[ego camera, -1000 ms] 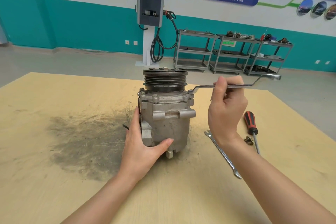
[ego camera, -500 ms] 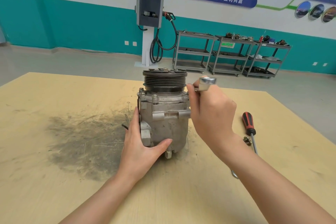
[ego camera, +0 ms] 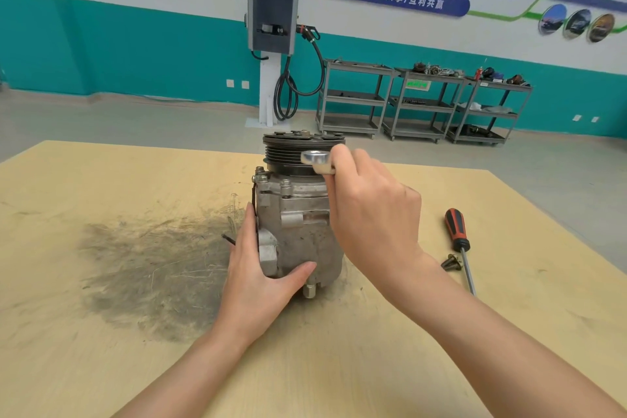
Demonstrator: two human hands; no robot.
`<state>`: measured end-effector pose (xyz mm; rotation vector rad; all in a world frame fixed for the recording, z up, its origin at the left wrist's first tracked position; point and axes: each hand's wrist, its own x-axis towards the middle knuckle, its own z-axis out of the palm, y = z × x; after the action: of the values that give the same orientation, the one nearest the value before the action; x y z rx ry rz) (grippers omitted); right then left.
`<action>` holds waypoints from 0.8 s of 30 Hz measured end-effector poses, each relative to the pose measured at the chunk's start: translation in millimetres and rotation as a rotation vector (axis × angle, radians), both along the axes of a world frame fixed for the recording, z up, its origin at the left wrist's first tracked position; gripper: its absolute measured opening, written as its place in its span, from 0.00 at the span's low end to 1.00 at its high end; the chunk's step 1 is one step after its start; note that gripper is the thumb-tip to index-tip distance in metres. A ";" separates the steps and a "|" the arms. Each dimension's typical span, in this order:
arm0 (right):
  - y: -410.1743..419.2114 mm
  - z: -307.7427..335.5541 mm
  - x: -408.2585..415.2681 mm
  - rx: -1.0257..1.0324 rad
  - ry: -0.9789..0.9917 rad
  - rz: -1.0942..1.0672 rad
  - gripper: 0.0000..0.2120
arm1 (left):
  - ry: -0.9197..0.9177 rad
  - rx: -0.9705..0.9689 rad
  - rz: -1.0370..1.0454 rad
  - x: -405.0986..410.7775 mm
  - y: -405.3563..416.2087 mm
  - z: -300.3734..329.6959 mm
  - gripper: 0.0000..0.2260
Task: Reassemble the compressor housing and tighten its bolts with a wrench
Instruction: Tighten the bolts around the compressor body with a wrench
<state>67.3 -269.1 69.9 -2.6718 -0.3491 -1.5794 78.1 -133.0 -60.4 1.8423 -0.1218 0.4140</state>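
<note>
Two hands are busy on our desk (ego camera: 101, 366). The compressor (ego camera: 298, 224) stands upright near the middle of the desk, with its grooved pulley (ego camera: 291, 153) on top. Our left hand (ego camera: 261, 278) holds the compressor low on its left side, with the thumb pressed across the front. Our right hand (ego camera: 373, 214) is curled around a shiny wrench (ego camera: 317, 159), and the wrench's round end sticks out in front of the pulley. We cannot see where the wrench's other end sits, because the hand hides it. A bolt (ego camera: 286, 187) stands on the housing's top edge. To the right lie a red and black screwdriver (ego camera: 459, 241) and a small metal part (ego camera: 451, 263) just beside its shaft. A dark smudge (ego camera: 146, 268) stains the desk on the left.
</note>
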 end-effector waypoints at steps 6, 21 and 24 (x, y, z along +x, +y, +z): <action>-2.8 5.7 -4.4 -0.048 0.031 -0.001 0.09 | 0.025 -0.011 -0.012 -2.1 0.0 3.5 0.54; -19.9 23.2 5.1 -0.068 0.133 0.316 0.05 | 0.019 -0.015 -0.021 -2.2 2.2 3.0 0.52; -30.2 45.4 11.8 0.050 0.076 0.370 0.05 | 0.020 -0.011 -0.024 -2.9 2.7 3.7 0.52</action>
<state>79.2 -299.2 115.2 -2.4392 -0.7396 -1.3535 75.1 -130.4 -56.7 1.8318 -0.1276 0.3788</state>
